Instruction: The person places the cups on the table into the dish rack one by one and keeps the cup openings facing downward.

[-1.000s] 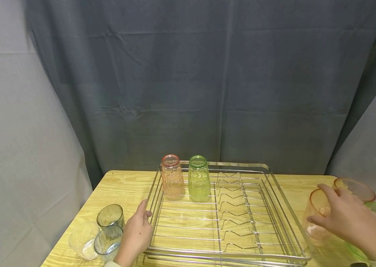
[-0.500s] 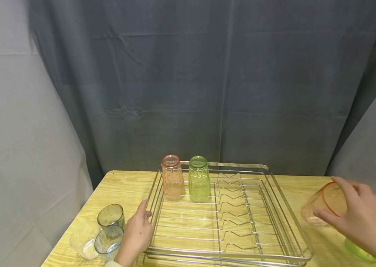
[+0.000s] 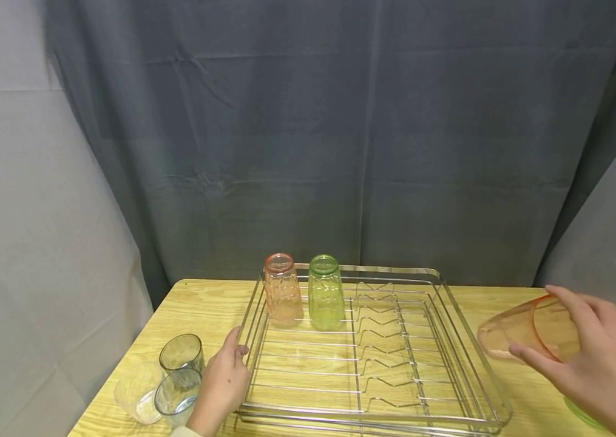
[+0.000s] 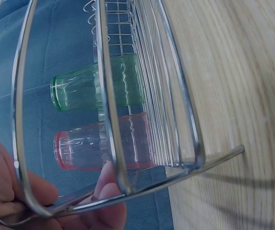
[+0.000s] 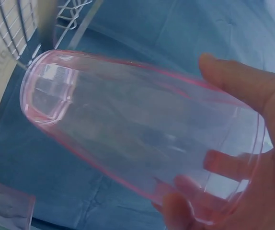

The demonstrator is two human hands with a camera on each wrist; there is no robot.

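Note:
My right hand (image 3: 608,364) grips a see-through orange-pink drinking glass (image 3: 510,331) near its rim. The glass is tilted well over, its base pointing left toward the wire dish rack (image 3: 384,269). In the right wrist view the thumb lies along one side of the glass (image 5: 128,120), with fingers round the other. My left hand (image 3: 223,382) holds the left side of the rack; in the left wrist view its fingers (image 4: 111,206) curl about the wire. Inside the rack's back left corner, a pink glass (image 3: 284,297) and a green glass (image 3: 326,297) stand upside down.
Left of the rack, a smoky amber glass (image 3: 181,352), a bluish glass (image 3: 178,391) and a clear glass (image 3: 141,394) stand close together on the wooden table (image 3: 204,297). A green glass edge (image 3: 583,416) shows below the right hand. Grey curtain (image 3: 313,152) hangs behind.
The glass in my right hand has gone from nearly upright to strongly tilted, its base swinging left and up. The hand has shifted slightly right. My left hand stays on the rack.

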